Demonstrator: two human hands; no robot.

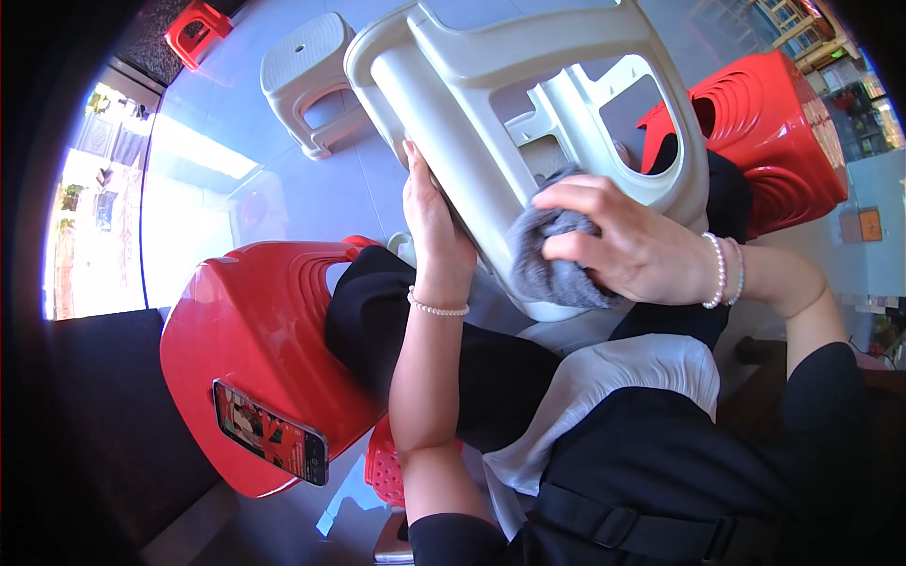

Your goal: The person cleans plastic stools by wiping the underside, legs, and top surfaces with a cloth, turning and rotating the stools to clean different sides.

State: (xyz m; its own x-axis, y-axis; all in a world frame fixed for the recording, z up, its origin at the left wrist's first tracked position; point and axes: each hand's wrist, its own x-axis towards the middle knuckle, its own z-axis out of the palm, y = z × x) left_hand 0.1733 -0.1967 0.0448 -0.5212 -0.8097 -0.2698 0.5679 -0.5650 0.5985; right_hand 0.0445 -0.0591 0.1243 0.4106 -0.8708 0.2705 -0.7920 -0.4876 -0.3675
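A cream-white plastic stool [453, 134] is tipped on its side in front of me, its legs and cut-out openings facing up and right. My left hand [435, 219] is pressed along its left edge with the fingers pointing away from me; part of the palm is hidden behind the stool. In my right hand [623, 240] a grey cloth [552, 247] is bunched up, and it touches the near part of the stool's side. The fingers curl over the top of the cloth.
Left of my leg stands a red plastic stool [262, 318] with a smartphone [272, 431] lying on it, its screen lit. Another red stool [771, 141] is at the right. A second cream stool [308, 60] and a small red stool [195, 32] stand farther off on the grey tiled floor [340, 177].
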